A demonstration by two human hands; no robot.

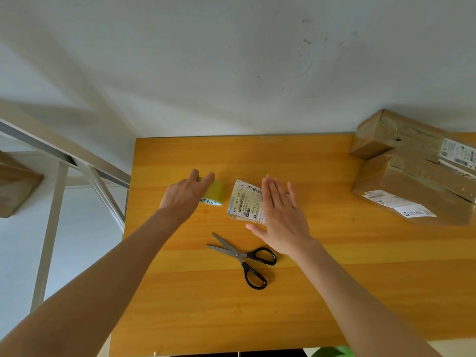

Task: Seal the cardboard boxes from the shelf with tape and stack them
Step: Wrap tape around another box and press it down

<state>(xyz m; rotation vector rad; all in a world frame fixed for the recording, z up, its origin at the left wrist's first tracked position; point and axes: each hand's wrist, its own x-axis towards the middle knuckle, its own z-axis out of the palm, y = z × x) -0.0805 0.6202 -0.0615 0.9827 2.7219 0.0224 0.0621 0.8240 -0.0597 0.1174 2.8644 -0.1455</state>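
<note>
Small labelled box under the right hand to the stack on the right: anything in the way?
Nothing visible. Only bare table lies between the small box and the stack. The scissors lie nearer the person, off that line; the tape roll in the left hand is on the opposite side.

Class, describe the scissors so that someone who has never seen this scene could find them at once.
On the orange wooden table, look just on the near side of the small labelled box under the right hand. The scissors lie there, blades apart: the only thing with black loop handles.
</note>
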